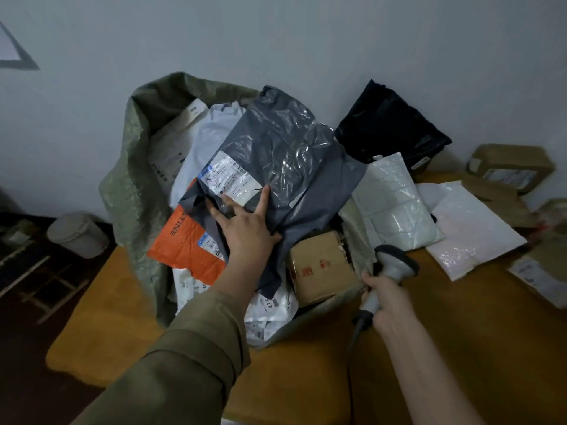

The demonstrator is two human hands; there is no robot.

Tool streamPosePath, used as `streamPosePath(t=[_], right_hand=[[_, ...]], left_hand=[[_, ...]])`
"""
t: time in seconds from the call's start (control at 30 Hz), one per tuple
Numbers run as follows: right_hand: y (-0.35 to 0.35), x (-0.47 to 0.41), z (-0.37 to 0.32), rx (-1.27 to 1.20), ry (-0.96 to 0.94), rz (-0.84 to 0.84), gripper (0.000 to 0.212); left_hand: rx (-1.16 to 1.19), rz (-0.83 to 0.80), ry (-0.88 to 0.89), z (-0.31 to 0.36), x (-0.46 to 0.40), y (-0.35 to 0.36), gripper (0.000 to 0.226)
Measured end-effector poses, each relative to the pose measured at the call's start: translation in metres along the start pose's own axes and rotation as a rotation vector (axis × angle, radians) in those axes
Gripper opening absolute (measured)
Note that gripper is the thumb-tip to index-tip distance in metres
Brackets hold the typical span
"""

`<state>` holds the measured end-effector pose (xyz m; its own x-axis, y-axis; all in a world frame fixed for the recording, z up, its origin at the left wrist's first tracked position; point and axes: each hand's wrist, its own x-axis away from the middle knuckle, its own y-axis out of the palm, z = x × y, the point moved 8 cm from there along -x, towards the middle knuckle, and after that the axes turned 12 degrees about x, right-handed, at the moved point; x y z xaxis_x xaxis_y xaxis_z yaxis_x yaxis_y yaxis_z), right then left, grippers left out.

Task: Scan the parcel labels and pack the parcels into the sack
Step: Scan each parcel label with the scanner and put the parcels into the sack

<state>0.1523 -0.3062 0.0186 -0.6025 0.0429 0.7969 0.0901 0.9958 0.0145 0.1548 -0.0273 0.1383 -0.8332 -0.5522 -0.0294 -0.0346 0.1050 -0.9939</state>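
Head view of a packing station. The left hand point(245, 228), in an olive sleeve point(190, 357), lies flat on a grey poly mailer point(285, 154) at the top of the open green woven sack point(132, 167); its fingers point(262, 199) are straight and spread wide, the tips touching the lower edge of the mailer's white shipping label point(230, 177) (print too small to read). The right hand point(383, 302) grips the handle of a grey barcode scanner point(395, 262), fingers curled round it, the scanner head up and just beside the sack's right rim. Inside the sack, beneath the grey mailer: an orange mailer point(184, 240), a white mailer point(211, 130), a small cardboard box point(322, 268) and white labelled parcels point(270, 305) near the mouth. The sack stands on a yellow-brown worktop point(306, 378). Outside the sack, to its right: a black mailer point(395, 127) leaning at the wall, a pale bubble mailer point(395, 200), a white mailer point(472, 231) lying flat, and cardboard boxes point(512, 164) at the far right. A pale bucket point(76, 234) stands on the floor, left.
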Motion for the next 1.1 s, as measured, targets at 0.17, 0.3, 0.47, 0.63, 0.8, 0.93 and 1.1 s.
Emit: streamPosePath(t=[0.17,0.3,0.47,0.63,0.8,0.93,1.1], right_hand=[[0.011,0.095,-0.079,-0.317,-0.352,0.048,0.037],[0.024,0.15,-0.106,-0.407,-0.547,0.017,0.046],[0.056,0.168,-0.111,-0.266,-0.595,0.166,0.048],[0.076,0.164,-0.118,-0.197,-0.621,0.287,0.057],[0.083,0.157,-0.119,-0.199,-0.611,0.297,0.065],[0.088,0.152,-0.121,-0.188,-0.604,0.328,0.066],[0.101,0.152,-0.132,-0.148,-0.593,0.319,0.069]], left_hand=[[0.01,-0.053,0.052,-0.023,-0.017,-0.021,0.076],[0.034,-0.086,0.083,-0.047,-0.039,-0.042,0.075],[0.494,-0.104,0.112,-0.076,-0.041,-0.068,0.068],[0.558,0.56,-0.042,-0.151,-0.036,-0.129,0.023],[0.946,0.32,-0.758,-0.262,-0.032,-0.059,0.077],[1.599,-0.046,-0.947,-0.27,-0.033,0.025,0.06],[1.83,0.054,-0.941,-0.265,-0.035,0.008,0.017]])
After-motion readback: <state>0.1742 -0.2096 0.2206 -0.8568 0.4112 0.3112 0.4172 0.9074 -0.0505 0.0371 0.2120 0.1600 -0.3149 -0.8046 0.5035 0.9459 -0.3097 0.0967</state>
